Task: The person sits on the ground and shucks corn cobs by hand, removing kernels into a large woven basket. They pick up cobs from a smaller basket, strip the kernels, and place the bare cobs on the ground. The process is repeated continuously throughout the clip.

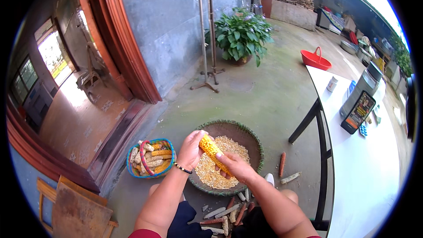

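A yellow ear of corn [212, 150] is held slantwise between my two hands, over a round woven basket. My left hand [192, 148] is closed round its upper end, a beaded bracelet at the wrist. Lower down, my right hand [232, 165] grips the other end, thumb lying along the kernels. Loose pale-yellow kernels [220, 177] cover much of the bottom of the woven basket [261, 152]. To the left, a blue-rimmed basket [129, 162] with a pink handle holds several white and yellow ears of corn [155, 158].
Bare cobs [229, 210] lie on the ground between my legs, and others [282, 164] right of the basket. A white table [365, 172] with a propped phone [358, 112] stands at right. A wooden chair [81, 207] is at lower left. Farther off are a potted plant [240, 35] and a red basket [316, 60].
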`<move>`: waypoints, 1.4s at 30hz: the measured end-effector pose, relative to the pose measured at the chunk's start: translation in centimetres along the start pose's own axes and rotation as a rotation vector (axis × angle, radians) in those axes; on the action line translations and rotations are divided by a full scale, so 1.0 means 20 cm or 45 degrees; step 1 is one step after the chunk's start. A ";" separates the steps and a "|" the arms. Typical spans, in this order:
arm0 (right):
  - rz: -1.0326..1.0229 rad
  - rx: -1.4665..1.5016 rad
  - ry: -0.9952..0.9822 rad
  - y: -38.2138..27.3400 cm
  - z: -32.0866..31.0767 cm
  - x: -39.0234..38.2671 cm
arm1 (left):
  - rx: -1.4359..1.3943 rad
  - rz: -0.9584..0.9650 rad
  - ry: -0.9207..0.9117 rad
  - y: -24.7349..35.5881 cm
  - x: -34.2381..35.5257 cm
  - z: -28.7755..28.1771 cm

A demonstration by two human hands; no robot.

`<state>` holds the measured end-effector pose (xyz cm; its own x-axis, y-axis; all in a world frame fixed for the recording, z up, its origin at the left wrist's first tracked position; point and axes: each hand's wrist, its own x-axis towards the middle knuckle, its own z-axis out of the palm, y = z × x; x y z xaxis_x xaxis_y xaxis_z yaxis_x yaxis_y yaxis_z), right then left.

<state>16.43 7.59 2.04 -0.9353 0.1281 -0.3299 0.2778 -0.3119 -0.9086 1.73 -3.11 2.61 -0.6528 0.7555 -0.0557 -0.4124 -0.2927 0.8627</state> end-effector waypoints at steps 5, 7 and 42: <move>0.101 -0.072 0.132 0.13 0.06 0.08 | -0.122 -0.177 0.245 -0.19 0.07 0.00; -0.011 -0.131 0.231 0.16 0.07 0.10 | -0.037 -0.133 0.265 -0.21 0.13 0.01; -0.386 -1.191 0.591 -0.03 0.01 0.23 | 0.125 -0.225 0.215 -0.11 0.28 -0.14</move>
<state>11.94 8.25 1.12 -0.8735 0.4836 0.0554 0.2900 0.6083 -0.7388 -2.75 0.16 -1.00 -0.6763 0.6789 -0.2857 -0.4711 -0.1006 0.8763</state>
